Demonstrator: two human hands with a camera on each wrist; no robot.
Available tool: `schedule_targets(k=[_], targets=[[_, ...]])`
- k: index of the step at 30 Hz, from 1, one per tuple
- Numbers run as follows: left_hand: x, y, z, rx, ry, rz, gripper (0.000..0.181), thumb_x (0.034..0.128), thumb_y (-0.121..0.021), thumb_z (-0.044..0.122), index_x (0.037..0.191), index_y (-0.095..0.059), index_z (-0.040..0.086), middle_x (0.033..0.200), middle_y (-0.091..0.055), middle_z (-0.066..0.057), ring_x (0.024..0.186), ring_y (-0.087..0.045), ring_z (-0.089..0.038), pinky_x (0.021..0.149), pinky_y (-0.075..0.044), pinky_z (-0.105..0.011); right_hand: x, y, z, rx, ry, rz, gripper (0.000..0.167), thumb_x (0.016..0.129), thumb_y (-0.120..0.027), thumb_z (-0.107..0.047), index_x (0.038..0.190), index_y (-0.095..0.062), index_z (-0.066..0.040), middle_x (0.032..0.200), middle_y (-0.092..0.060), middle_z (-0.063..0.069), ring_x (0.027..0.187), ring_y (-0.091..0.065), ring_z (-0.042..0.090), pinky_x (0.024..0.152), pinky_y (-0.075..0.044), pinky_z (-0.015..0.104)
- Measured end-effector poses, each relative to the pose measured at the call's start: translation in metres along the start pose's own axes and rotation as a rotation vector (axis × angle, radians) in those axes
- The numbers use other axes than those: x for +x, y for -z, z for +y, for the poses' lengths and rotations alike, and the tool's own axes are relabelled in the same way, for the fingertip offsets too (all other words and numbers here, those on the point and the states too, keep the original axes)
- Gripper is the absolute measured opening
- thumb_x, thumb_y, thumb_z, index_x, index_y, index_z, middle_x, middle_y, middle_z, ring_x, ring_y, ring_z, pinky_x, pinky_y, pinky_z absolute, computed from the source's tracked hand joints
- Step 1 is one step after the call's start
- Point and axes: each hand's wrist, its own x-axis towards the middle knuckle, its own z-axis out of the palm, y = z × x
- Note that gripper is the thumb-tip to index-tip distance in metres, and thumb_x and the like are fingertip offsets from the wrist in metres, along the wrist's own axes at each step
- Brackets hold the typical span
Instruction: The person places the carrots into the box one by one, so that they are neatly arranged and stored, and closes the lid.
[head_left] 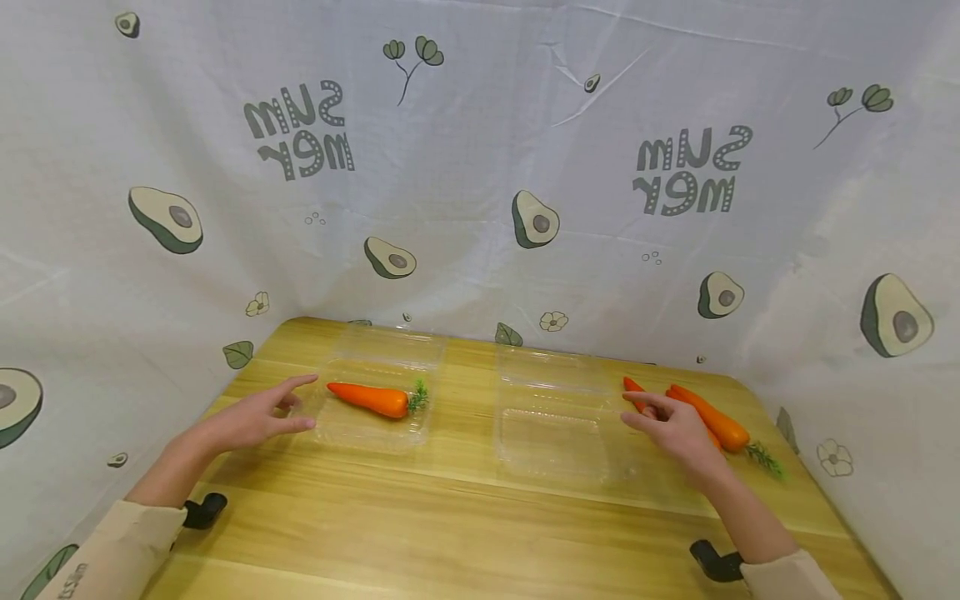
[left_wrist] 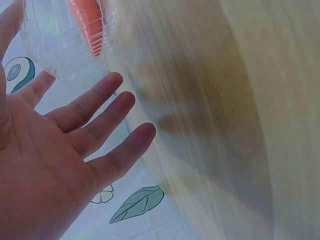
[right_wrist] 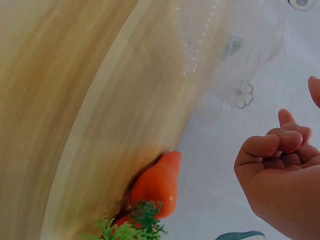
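Orange and glossy, the carrot [head_left: 367, 399] lies in the left clear container [head_left: 367, 439] on the worktop [head_left: 375, 533]. Your hands appear to grasp nothing: the left hand [head_left: 258, 414] spreads beside that container, the right hand [head_left: 681, 432] half curls near the loose carrots [head_left: 712, 417]. A brushing finger could skid the light plastic or roll a carrot. The contained carrot's long axis runs roughly left-right, tip toward your left hand; the loose ones slant, tips away and leftward.
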Motion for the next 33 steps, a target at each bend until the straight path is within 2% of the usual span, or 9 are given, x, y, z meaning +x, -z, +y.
schedule_targets(k=[11,19,25,28,33], targets=[[-0.001,0.000,0.000,-0.012,-0.005,0.001,0.081,0.0975,-0.066,0.041,0.159,-0.024,0.008,0.137,-0.053,-0.031,0.124,-0.054,-0.045,0.093,-0.050,-0.057,0.002,0.009,0.016,0.022,-0.077,0.057,0.062,0.096,-0.069,-0.038,0.143,-0.053,0.000,0.073,-0.039,-0.003,0.063,-0.036,0.013,0.056,-0.032,0.031],[0.000,0.000,-0.001,-0.012,0.001,-0.001,0.080,0.0983,-0.065,0.040,0.159,-0.024,0.009,0.137,-0.054,-0.030,0.125,-0.055,-0.044,0.093,-0.049,-0.057,0.003,0.014,0.029,-0.043,-0.131,0.075,0.073,0.096,-0.066,-0.048,0.147,-0.049,0.001,0.091,-0.042,0.002,0.081,-0.038,0.013,0.065,-0.034,0.028],[0.000,0.000,0.000,-0.015,0.002,-0.001,0.080,0.0983,-0.065,0.040,0.159,-0.024,0.009,0.138,-0.053,-0.030,0.127,-0.053,-0.044,0.095,-0.048,-0.059,0.003,0.019,0.036,-0.110,-0.158,0.080,0.074,0.096,-0.064,-0.050,0.147,-0.049,0.001,0.088,-0.047,0.003,0.078,-0.040,0.017,0.065,-0.033,0.031],[0.000,0.000,0.000,-0.014,0.003,-0.001,0.080,0.0982,-0.065,0.041,0.159,-0.024,0.009,0.138,-0.053,-0.031,0.127,-0.053,-0.045,0.096,-0.048,-0.059,0.002,0.021,0.039,-0.140,-0.155,0.082,0.073,0.097,-0.063,-0.049,0.148,-0.047,0.002,0.098,-0.051,0.006,0.081,-0.040,0.018,0.066,-0.034,0.031],[0.000,0.000,0.000,-0.012,0.004,-0.003,0.082,0.0978,-0.064,0.043,0.159,-0.024,0.009,0.138,-0.052,-0.031,0.127,-0.053,-0.045,0.096,-0.048,-0.059,0.003,0.024,0.045,-0.186,-0.168,0.106,0.071,0.097,-0.064,-0.046,0.146,-0.048,0.003,0.087,-0.046,0.005,0.067,-0.036,0.015,0.057,-0.031,0.031]])
